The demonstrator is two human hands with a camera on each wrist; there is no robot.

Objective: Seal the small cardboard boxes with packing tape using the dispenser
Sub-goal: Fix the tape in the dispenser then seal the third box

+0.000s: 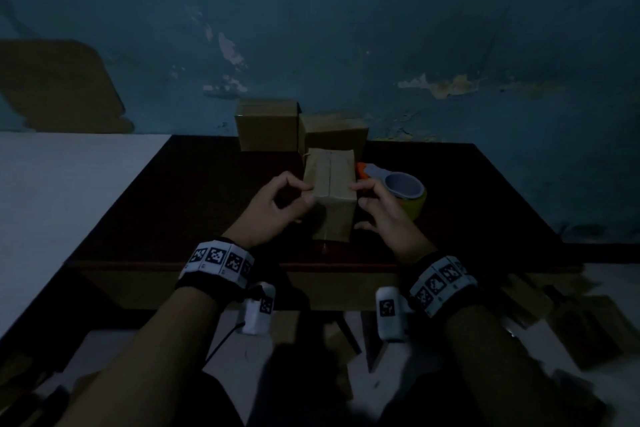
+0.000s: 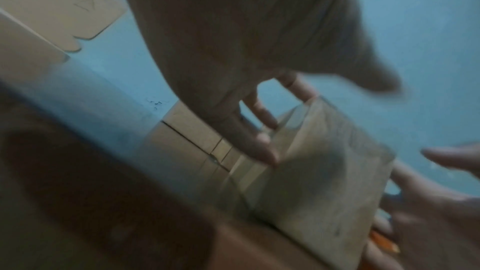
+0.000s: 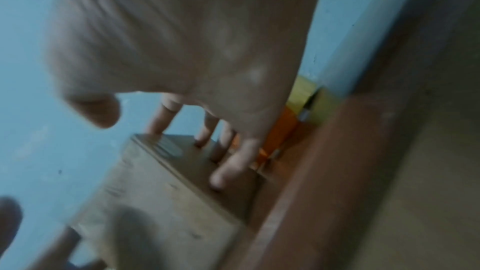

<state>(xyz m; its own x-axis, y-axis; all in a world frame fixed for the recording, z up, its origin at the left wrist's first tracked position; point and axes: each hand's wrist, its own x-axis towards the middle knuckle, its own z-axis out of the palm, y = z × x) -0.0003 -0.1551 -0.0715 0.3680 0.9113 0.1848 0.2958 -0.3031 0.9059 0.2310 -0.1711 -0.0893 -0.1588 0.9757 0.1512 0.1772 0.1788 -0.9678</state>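
Grip wide, my left hand point(image 1: 277, 210) and right hand point(image 1: 388, 222) pressed the seemingly taped box point(image 1: 330, 184); I couldn't judge the two boxes point(image 1: 266, 125) behind it.

A dark red-brown bench point(image 1: 173, 204) carries a small cardboard box point(image 1: 330, 191) standing near its middle, a left rear box point(image 1: 266, 126) and right rear box point(image 1: 336, 132) side by side at the far edge, and a tape dispenser point(image 1: 401, 189) with a yellow roll just right of the nearest one.

You had a dark table point(image 1: 173, 204) set against a blue wall point(image 1: 346, 28) with flaking paint. A white surface point(image 1: 69, 184) adjoined its left side. Cardboard scraps point(image 1: 588, 333) lay on the floor.
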